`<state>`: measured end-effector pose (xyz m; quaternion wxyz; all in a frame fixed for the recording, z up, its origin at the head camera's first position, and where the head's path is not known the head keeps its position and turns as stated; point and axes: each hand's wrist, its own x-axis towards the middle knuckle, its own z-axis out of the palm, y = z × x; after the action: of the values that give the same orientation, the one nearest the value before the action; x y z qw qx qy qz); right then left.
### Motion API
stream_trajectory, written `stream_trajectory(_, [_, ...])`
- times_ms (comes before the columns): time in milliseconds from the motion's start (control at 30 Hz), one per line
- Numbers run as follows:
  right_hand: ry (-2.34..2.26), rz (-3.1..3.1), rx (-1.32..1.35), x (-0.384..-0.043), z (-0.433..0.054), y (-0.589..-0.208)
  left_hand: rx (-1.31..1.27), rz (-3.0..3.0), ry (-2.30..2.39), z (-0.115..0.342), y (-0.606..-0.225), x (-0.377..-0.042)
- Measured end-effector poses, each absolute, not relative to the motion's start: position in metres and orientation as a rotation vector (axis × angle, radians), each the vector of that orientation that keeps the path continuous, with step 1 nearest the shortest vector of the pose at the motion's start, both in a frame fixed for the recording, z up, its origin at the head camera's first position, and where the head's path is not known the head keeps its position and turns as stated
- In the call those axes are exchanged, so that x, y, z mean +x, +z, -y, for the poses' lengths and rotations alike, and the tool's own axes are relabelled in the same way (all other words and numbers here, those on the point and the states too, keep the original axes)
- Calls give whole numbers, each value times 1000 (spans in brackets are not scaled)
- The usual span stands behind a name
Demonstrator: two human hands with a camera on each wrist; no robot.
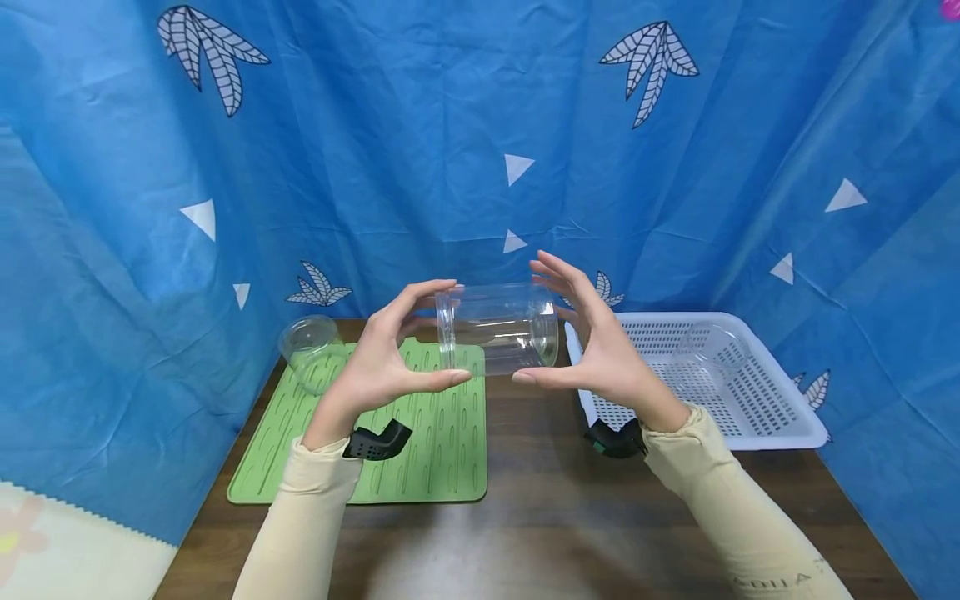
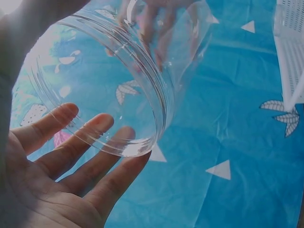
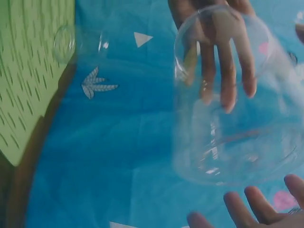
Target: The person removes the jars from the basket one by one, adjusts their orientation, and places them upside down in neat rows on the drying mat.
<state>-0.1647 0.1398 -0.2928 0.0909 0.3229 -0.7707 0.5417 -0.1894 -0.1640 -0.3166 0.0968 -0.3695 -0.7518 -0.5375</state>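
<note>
A clear, empty jar [image 1: 498, 329] with a ridged rim lies sideways in the air in the head view, its mouth to the left. My left hand [image 1: 386, 354] grips the rim end, thumb below and fingers on the far side; the left wrist view shows those fingers [image 2: 128, 178] against the ridged rim. By the base end is my right hand [image 1: 592, 342], thumb near the underside and fingers spread, the upper ones raised above the jar. In the right wrist view, the right fingertips [image 3: 254, 202] appear apart from the jar's base.
On the left, a green ridged mat [image 1: 420, 450] lies on the brown wooden table [image 1: 517, 517], with another clear jar [image 1: 311, 354] at its back left corner. A white perforated basket [image 1: 780, 375] at the right contains a clear container [image 1: 712, 350]. Blue patterned cloth hangs behind.
</note>
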Motion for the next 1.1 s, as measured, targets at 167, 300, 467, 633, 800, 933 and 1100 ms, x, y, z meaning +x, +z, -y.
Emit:
stream_trajectory(167, [1947, 2253, 990, -172, -147, -302, -1115, 2215, -1617, 164, -317, -188])
stream_trajectory(300, [2154, 2216, 980, -175, -148, -309, -1120, 2214, -1632, 165, -318, -188])
stream_trajectory(467, [2301, 2130, 965, -178, -147, -315, -1122, 2221, -1648, 166, -319, -189])
stream_trajectory(633, [2318, 2102, 980, -179, -148, -317, -1125, 2227, -1654, 166, -319, -189])
stream_trajectory(800, [2328, 2105, 964, -179, -147, -317, -1134, 2214, -1661, 168, -320, -189])
stream_trajectory(933, [2317, 2124, 940, -178, -146, -316, -1130, 2219, -1665, 169, -320, -189])
stream_trajectory(1100, [2294, 2144, 919, -178, -143, -314, -1120, 2233, -1707, 171, -323, -189])
